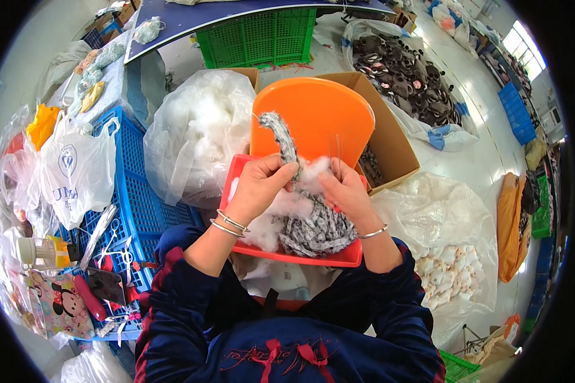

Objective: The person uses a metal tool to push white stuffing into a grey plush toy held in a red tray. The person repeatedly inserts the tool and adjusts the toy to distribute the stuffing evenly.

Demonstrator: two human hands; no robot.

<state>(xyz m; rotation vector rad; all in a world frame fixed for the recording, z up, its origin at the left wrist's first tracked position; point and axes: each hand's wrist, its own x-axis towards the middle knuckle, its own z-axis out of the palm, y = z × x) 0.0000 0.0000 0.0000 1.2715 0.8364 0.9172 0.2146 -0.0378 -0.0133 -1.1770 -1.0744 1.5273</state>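
A: Where is the tube (277, 129) kept, and how is it held?

B: It is raised over the red tub (303, 258), its free end curled upward. Its lower end is pinched between thumb and forefinger by the left hand (260, 182). By the right hand (349, 191), a thin two-pronged tool (338, 150) is clasped, prongs up. Fluff (313, 171) is bunched between the two grips; whether any has been pushed inside cannot be told.

A: How is the step best done?

B: Stuffing seems to be under way. Small, teased-out tufts should be fed in, the far end filled first. The mouth should be steadied by the left grip, and the cloth should not be snagged by the prongs. Lumps could form if too much is packed at once.

A: Can any writing be read?

B: Blue lettering and an emblem are legibly printed on the white bag (76, 172). Script is worked across the sweatshirt (191, 345), seen upside down.
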